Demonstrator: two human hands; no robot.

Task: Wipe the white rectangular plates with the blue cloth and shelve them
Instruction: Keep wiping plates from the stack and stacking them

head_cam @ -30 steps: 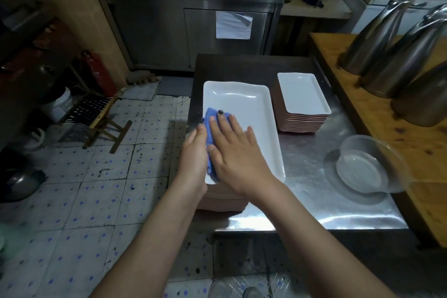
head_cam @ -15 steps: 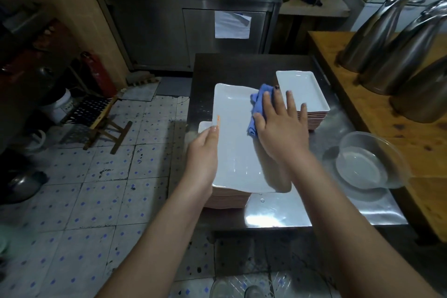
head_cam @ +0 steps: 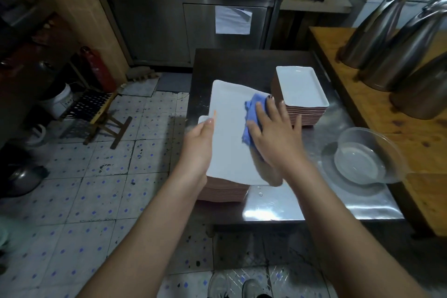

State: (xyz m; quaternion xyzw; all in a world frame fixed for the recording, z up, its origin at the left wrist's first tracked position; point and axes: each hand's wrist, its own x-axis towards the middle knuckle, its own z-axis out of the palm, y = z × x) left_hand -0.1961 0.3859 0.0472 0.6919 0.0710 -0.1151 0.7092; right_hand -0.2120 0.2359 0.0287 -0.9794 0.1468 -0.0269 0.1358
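A large white rectangular plate [head_cam: 227, 128] lies slightly askew on top of a stack of plates [head_cam: 225, 189] at the near left of the steel table [head_cam: 273, 205]. My left hand [head_cam: 198, 147] grips the plate's left edge, thumb on top. With straight, spread fingers, my right hand [head_cam: 278, 135] presses the blue cloth [head_cam: 251, 113] onto the right half of that plate. A second stack of smaller white rectangular plates [head_cam: 300, 87] stands just beyond my right fingertips.
A clear plastic bowl [head_cam: 362, 159] sits on the table's right side. To the right runs a wooden counter [head_cam: 411, 143] with tall steel jugs [head_cam: 399, 38]. On the tiled floor at left are a folding stool [head_cam: 101, 113], a white bucket [head_cam: 58, 101] and a red extinguisher [head_cam: 99, 70].
My right hand swept the cloth from the plate's near left across to its far right. The plate shifted right and turned a little on the stack. My left hand moved to its left edge.
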